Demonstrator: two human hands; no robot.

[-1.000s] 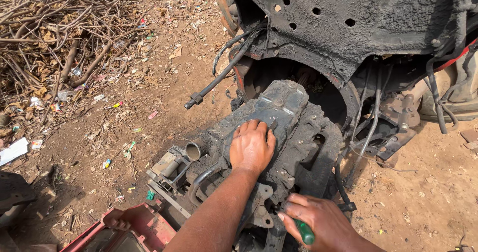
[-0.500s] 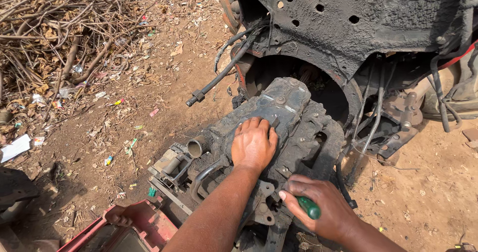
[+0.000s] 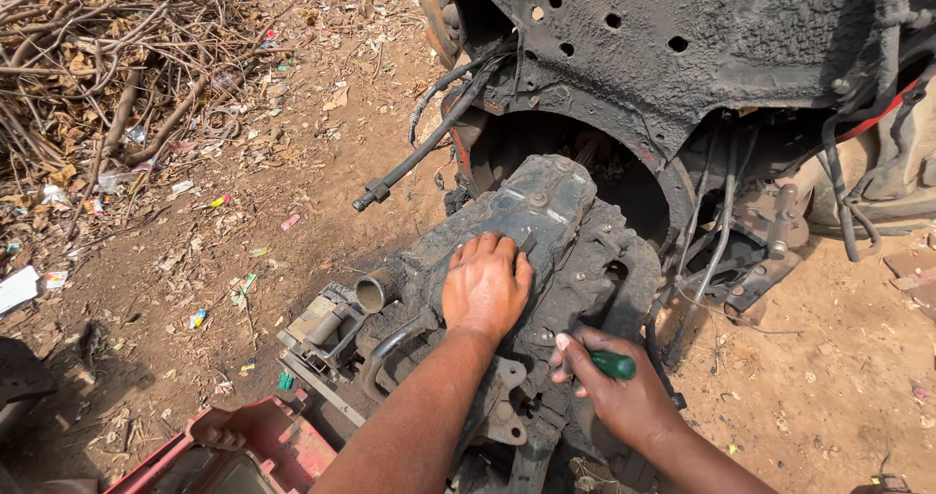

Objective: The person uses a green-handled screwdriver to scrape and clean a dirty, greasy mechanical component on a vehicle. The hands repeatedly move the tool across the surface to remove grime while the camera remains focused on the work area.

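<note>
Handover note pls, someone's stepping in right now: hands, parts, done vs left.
Left hand: flat, palm down on top of the grimy dark metal gearbox housing, gripping nothing.
Right hand: closed on a green-handled tool; its tip is hidden, low on the housing's right side.
Housing lies on the dirt, its far end at the round opening of the black, holed vehicle body. A loose black hose hangs to the left.
Done: cannot tell from this view. Left: housing not clear of the opening.

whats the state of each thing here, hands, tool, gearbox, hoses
left hand: flat, palm down on the gearbox
right hand: closed round the green-handled tool
green-handled tool: gripped, tip hidden
gearbox: greasy, part way out of the round housing
black hose: hanging loose, free end
</note>
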